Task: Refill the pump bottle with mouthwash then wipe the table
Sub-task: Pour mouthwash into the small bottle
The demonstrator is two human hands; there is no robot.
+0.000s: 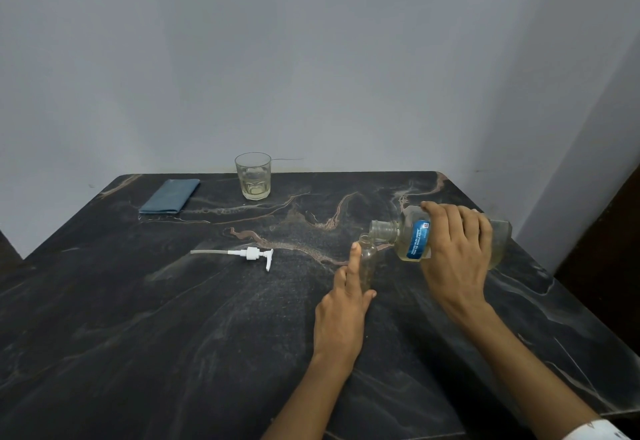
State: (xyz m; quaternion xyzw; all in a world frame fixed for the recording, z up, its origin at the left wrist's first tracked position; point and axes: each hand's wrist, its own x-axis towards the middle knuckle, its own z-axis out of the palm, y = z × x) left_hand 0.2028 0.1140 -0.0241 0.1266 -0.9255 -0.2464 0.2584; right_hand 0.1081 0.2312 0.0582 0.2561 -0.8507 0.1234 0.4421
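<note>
Head view shows the right hand [457, 249] gripping the tilted mouthwash bottle [412, 238], its mouth at the small pump bottle's [367, 263] neck. Left hand [344, 315] fingers steady that small bottle on the dark table [173, 318]. Pump top [249, 254], cloth [169, 196] and glass [253, 176] lie apart to the left.

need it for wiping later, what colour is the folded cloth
Blue-grey, plain; the folded cloth shows best in the head view, far left on the table.

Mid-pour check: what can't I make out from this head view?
- Fill level in the small pump bottle: clear glass, half hidden by left hand.
- Pour stream from mouthwash bottle: too faint.
- Its label text: too small, partly under right hand.
- Table near edge: cut off.
</note>
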